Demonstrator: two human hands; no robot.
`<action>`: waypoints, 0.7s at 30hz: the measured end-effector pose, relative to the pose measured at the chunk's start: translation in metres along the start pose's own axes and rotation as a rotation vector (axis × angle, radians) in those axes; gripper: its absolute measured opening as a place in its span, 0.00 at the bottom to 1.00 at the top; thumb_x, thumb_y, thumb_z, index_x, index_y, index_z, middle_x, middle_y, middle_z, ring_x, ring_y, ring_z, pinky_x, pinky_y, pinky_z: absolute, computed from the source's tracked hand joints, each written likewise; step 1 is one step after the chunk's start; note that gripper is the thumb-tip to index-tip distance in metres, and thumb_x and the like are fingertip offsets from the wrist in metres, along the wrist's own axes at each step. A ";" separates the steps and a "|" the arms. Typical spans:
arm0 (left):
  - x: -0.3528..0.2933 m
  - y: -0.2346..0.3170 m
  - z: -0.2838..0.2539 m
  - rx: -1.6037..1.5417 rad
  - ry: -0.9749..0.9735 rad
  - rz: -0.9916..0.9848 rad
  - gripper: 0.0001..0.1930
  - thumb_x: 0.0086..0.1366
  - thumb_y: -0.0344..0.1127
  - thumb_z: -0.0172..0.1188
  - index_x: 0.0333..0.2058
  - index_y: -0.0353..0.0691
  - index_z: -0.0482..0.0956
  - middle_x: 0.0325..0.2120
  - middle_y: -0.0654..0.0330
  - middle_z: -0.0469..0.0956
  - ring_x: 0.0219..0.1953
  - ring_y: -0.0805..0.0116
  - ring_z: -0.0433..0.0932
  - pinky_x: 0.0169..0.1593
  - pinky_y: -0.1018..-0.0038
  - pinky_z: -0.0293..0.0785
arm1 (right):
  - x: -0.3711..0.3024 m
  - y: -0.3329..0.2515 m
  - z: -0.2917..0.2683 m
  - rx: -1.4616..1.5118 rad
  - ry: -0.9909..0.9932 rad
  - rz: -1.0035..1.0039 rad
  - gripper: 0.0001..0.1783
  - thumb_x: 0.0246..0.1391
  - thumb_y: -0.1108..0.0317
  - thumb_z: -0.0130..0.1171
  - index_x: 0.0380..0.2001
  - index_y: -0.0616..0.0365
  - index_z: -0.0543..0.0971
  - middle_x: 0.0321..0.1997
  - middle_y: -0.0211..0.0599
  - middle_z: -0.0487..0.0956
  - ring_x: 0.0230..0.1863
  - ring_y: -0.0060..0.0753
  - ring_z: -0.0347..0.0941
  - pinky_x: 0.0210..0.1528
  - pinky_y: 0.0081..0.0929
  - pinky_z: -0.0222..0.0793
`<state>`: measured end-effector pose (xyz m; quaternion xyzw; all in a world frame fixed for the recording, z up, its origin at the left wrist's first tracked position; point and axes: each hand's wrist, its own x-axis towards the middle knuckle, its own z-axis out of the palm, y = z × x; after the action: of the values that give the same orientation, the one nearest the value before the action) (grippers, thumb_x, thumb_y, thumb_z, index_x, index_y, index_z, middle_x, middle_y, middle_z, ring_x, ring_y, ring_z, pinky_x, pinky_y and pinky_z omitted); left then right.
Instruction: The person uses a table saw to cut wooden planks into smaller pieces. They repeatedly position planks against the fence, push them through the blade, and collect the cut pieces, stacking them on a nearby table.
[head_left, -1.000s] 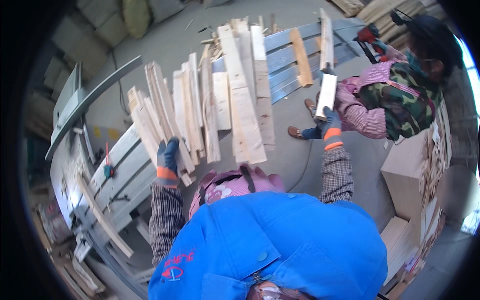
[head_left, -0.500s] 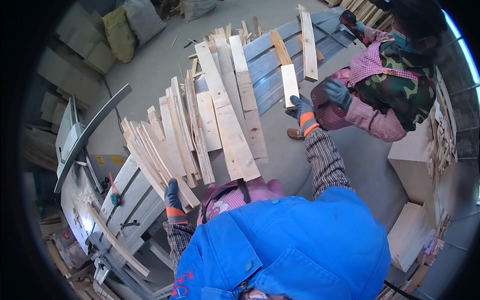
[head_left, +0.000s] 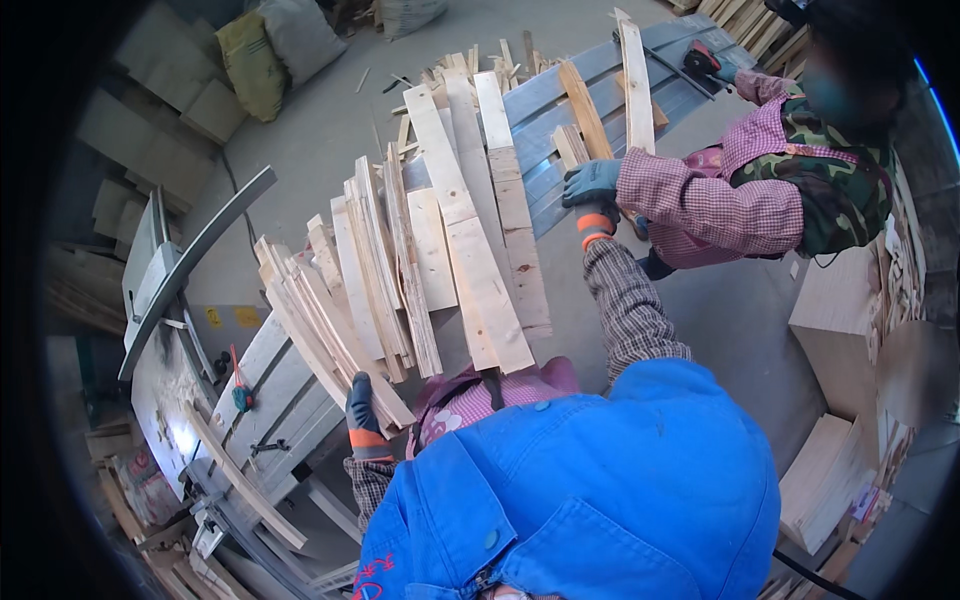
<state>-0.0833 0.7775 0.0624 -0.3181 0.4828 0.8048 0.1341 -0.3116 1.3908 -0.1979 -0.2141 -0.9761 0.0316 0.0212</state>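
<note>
My left hand (head_left: 361,408), in a dark glove with an orange cuff, grips the near end of a bundle of long wooden strips (head_left: 318,335). Some of its fingers are hidden by the wood. Ahead and to the right, my right hand (head_left: 597,217), gloved alike, reaches toward a short wooden board (head_left: 571,146). A co-worker's gloved hand (head_left: 590,181) lies across that board's near end and covers my right fingers, so their grip cannot be seen. Between my hands, several pale boards (head_left: 465,215) lie side by side, their ends pointing toward me.
A slatted metal table (head_left: 545,100) carries the wood. The co-worker's other hand is on a red and black tool (head_left: 702,60) at the far right. A machine with a curved metal bar (head_left: 195,265) stands left; a green and red tool (head_left: 241,392) lies near it. Wooden boxes (head_left: 825,310) stand right.
The co-worker's near hand has come left onto the short board and over my right hand. The board now shows only its far end. My left hand stays at the strips.
</note>
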 end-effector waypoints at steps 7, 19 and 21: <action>-0.028 0.013 0.039 0.229 0.149 0.143 0.22 0.61 0.49 0.63 0.43 0.36 0.78 0.32 0.57 0.80 0.29 0.65 0.80 0.33 0.69 0.79 | -0.057 -0.062 -0.081 0.343 0.053 0.118 0.20 0.51 0.59 0.62 0.45 0.57 0.78 0.44 0.41 0.79 0.47 0.36 0.75 0.49 0.32 0.68; -0.001 0.022 0.080 0.494 0.163 0.227 0.20 0.58 0.47 0.64 0.41 0.35 0.79 0.30 0.62 0.78 0.31 0.72 0.74 0.36 0.72 0.70 | -0.148 -0.051 -0.134 1.274 0.209 0.335 0.27 0.47 0.72 0.69 0.51 0.62 0.73 0.42 0.35 0.78 0.41 0.30 0.74 0.47 0.28 0.69; 0.002 0.023 0.096 0.562 0.111 0.265 0.21 0.59 0.48 0.63 0.42 0.36 0.78 0.30 0.61 0.78 0.31 0.71 0.74 0.36 0.71 0.70 | -0.167 -0.053 -0.147 1.383 0.133 0.368 0.23 0.51 0.76 0.66 0.51 0.62 0.72 0.43 0.34 0.78 0.42 0.27 0.74 0.49 0.25 0.70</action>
<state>-0.1337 0.8487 0.1086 -0.2463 0.7300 0.6319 0.0843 -0.1737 1.2807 -0.0521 -0.3143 -0.6772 0.6327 0.2057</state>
